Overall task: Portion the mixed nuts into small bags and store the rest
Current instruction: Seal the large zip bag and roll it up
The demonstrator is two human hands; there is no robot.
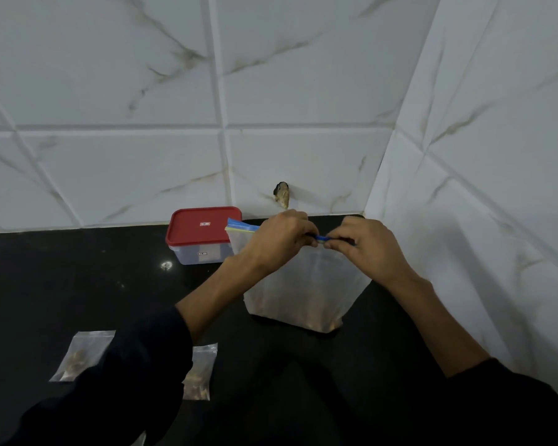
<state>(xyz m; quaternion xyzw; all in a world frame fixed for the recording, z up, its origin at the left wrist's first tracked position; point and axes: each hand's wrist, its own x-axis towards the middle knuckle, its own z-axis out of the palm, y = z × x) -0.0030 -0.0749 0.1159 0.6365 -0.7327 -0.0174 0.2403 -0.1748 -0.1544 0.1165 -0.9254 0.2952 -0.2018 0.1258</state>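
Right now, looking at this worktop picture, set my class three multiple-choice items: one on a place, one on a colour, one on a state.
1. Where does the lidded container stand?
A. against the tiled wall, behind the large bag
B. at the counter's front edge
C. inside the large bag

2. What colour is the container's lid?
A. green
B. red
C. white

3. What are both hands doing?
A. resting flat on the counter
B. lifting the lid
C. pinching the large bag's zip strip

Key: 1 A, it sits at the wall. 2 B, plainly red. 3 C, the left hand and right hand pinch the blue strip atop the large bag.
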